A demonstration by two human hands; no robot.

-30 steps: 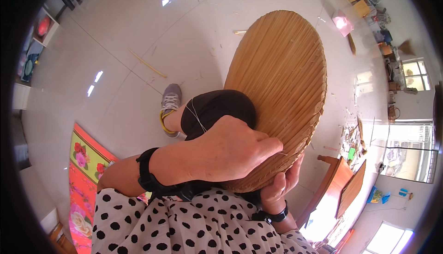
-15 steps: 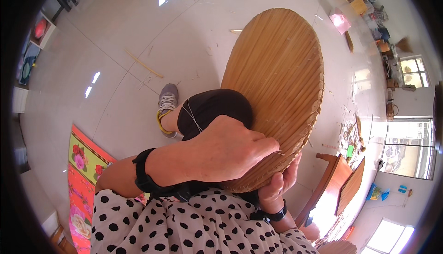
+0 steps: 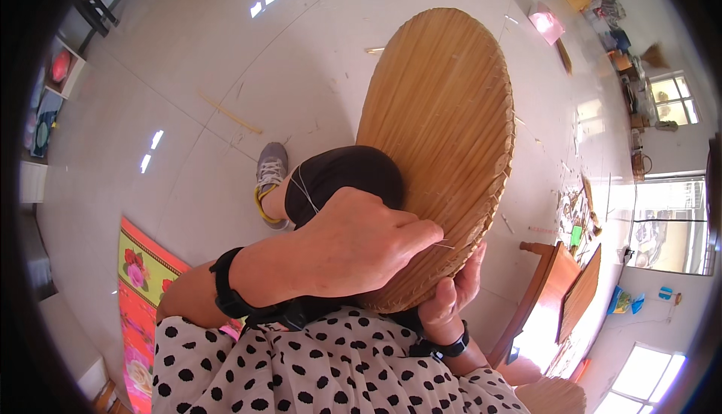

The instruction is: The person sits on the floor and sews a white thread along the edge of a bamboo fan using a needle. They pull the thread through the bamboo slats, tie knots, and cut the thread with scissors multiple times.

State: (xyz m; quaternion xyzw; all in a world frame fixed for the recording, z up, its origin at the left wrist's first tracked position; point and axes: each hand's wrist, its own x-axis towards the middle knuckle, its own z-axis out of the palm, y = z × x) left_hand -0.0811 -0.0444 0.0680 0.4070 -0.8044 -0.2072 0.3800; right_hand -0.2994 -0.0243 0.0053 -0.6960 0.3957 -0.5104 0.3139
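Note:
A large oval palm-leaf fan [image 3: 444,106], tan with lengthwise ribs and a stitched rim, leans tilted against my black-covered knee [image 3: 338,173]. My left hand [image 3: 353,237] reaches across its lower part, fingers closed in a pinch. From the fingertips a thin pale thread [image 3: 445,246] sticks out by the rim; whether a needle is there I cannot make out. A thread loop [image 3: 302,187] lies over the knee behind that hand. At the fan's lower right edge my right hand [image 3: 455,290] grips the rim, thumb on the near side, other fingers partly hidden behind it.
Wooden furniture [image 3: 538,301] stands close on the right, with another tan leaf piece [image 3: 555,395] below it. A flowered mat [image 3: 139,294] lies at left. Leaf scraps and a thin stick [image 3: 229,113] are scattered on the tiled floor [image 3: 248,60]. Boxes line the right wall.
The view has shifted slightly. The fan's upper end has moved a little to the left, and both hands keep their places on it.

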